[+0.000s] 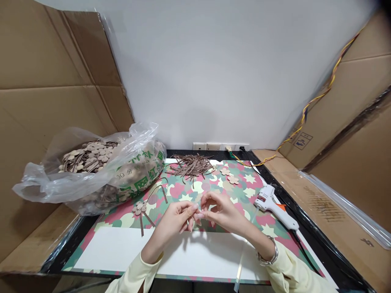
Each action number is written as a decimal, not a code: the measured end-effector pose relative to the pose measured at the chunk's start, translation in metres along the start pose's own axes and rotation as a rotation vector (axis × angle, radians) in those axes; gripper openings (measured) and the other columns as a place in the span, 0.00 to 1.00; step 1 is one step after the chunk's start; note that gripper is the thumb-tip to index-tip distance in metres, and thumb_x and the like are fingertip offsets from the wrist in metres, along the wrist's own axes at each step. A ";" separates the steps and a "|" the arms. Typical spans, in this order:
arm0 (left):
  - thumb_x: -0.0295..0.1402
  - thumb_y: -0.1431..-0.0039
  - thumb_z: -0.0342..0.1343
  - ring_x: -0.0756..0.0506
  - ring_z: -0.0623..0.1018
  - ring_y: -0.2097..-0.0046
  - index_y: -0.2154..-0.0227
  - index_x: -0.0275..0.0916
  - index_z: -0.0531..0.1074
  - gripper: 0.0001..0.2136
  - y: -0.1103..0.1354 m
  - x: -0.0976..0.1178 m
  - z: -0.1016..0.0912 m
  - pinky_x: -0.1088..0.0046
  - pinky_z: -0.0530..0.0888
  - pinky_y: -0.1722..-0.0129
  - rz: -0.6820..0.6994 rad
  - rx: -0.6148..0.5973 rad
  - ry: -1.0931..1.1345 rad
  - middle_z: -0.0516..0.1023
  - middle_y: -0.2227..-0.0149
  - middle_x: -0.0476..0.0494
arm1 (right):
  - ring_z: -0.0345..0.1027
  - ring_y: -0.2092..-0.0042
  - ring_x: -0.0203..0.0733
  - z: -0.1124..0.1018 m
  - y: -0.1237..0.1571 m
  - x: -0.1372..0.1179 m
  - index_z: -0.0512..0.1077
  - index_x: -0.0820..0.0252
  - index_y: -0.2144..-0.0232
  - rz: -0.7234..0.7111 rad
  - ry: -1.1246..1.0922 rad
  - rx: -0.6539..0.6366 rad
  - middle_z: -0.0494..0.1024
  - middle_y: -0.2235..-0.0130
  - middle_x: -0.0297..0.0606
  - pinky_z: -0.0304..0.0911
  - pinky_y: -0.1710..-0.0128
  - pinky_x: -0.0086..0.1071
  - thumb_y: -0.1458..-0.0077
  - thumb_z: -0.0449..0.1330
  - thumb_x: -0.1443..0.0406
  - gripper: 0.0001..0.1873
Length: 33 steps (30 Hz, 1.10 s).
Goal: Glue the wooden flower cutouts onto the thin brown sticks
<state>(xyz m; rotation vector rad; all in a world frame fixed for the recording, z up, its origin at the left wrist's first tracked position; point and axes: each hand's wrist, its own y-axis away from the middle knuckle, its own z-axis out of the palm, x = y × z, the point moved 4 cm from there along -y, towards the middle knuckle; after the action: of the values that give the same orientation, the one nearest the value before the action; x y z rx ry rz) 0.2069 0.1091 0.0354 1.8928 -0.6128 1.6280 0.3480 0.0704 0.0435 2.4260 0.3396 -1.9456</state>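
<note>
My left hand (175, 221) and my right hand (221, 211) meet above the patterned mat (244, 191), fingertips pinched together. What they pinch is too small to make out. A finished wooden flower on stick stems (140, 209) lies on the mat just left of my left hand. A pile of thin brown sticks (191, 165) lies at the back of the mat. Two loose wooden flower pieces (229, 176) lie behind my right hand. A white glue gun (275, 205) rests on the mat to the right of my right hand.
A clear plastic bag (91, 169) full of wooden flower pieces sits at the left. Cardboard panels (45, 81) wall in both sides. A white sheet (183, 254) covers the mat's near part. A yellow cable (305, 110) runs to wall sockets (214, 146).
</note>
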 end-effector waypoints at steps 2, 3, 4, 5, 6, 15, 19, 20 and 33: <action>0.48 0.43 0.49 0.54 0.65 0.83 0.73 0.34 0.73 0.20 -0.001 -0.001 0.003 0.79 0.55 0.83 -0.005 -0.019 -0.010 0.73 0.81 0.48 | 0.64 0.75 0.31 0.001 -0.001 0.004 0.64 0.58 0.70 0.015 0.000 0.014 0.68 0.70 0.32 0.63 0.78 0.25 0.48 0.60 0.59 0.11; 0.48 0.43 0.49 0.54 0.66 0.82 0.72 0.33 0.74 0.20 -0.001 -0.001 0.004 0.79 0.55 0.83 -0.010 -0.033 0.000 0.75 0.78 0.46 | 0.62 0.76 0.30 0.001 -0.001 0.005 0.64 0.58 0.71 0.021 0.004 0.019 0.67 0.72 0.31 0.62 0.78 0.26 0.47 0.60 0.59 0.10; 0.48 0.43 0.49 0.54 0.66 0.82 0.70 0.33 0.75 0.21 -0.001 -0.001 0.005 0.79 0.55 0.84 -0.015 -0.047 0.017 0.77 0.76 0.44 | 0.61 0.77 0.30 0.000 -0.002 0.005 0.63 0.58 0.71 0.027 0.012 0.017 0.67 0.73 0.30 0.62 0.79 0.26 0.46 0.59 0.58 0.10; 0.47 0.42 0.48 0.55 0.67 0.82 0.69 0.32 0.75 0.21 -0.001 0.000 0.006 0.79 0.55 0.84 -0.020 -0.057 0.038 0.78 0.74 0.41 | 0.61 0.78 0.31 -0.001 -0.002 0.004 0.63 0.58 0.71 0.028 0.021 0.014 0.67 0.74 0.30 0.61 0.79 0.26 0.45 0.57 0.58 0.10; 0.47 0.42 0.48 0.55 0.67 0.82 0.67 0.31 0.75 0.21 0.000 0.001 0.007 0.79 0.55 0.84 -0.030 -0.062 0.065 0.79 0.72 0.39 | 0.62 0.78 0.31 -0.003 -0.002 0.003 0.64 0.58 0.71 0.023 0.034 0.014 0.68 0.74 0.31 0.61 0.79 0.26 0.44 0.56 0.58 0.10; 0.44 0.39 0.47 0.44 0.80 0.64 0.60 0.30 0.74 0.21 0.008 0.000 0.006 0.80 0.69 0.79 -0.191 -0.117 0.526 0.76 0.55 0.29 | 0.66 0.66 0.38 -0.008 0.001 -0.011 0.69 0.57 0.69 -0.239 0.293 0.087 0.72 0.67 0.36 0.60 0.70 0.29 0.43 0.53 0.66 0.05; 0.42 0.38 0.46 0.46 0.80 0.63 0.57 0.29 0.74 0.21 0.007 -0.008 0.009 0.82 0.71 0.76 -0.313 -0.202 0.656 0.75 0.53 0.29 | 0.64 0.70 0.37 -0.008 0.001 -0.008 0.67 0.57 0.75 -0.215 0.299 0.171 0.71 0.73 0.34 0.60 0.70 0.30 0.45 0.54 0.67 0.07; 0.42 0.38 0.46 0.46 0.80 0.63 0.57 0.29 0.74 0.20 0.007 -0.010 0.011 0.83 0.71 0.76 -0.319 -0.217 0.653 0.75 0.53 0.29 | 0.64 0.71 0.37 -0.008 0.000 -0.007 0.67 0.58 0.76 -0.183 0.284 0.164 0.71 0.73 0.34 0.59 0.71 0.30 0.45 0.55 0.67 0.07; 0.45 0.45 0.50 0.51 0.66 0.85 0.83 0.39 0.63 0.17 -0.006 0.024 -0.074 0.77 0.61 0.80 0.087 0.419 -0.547 0.65 0.88 0.53 | 0.57 0.80 0.35 -0.048 -0.007 0.012 0.59 0.58 0.83 0.076 0.577 0.255 0.64 0.84 0.32 0.52 0.76 0.30 0.42 0.49 0.58 0.19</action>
<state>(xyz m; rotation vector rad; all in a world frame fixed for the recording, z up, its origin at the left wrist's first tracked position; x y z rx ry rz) 0.1603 0.1639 0.0660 2.6947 -0.6025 1.3568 0.3954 0.0862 0.0432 3.0805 -0.0059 -1.2886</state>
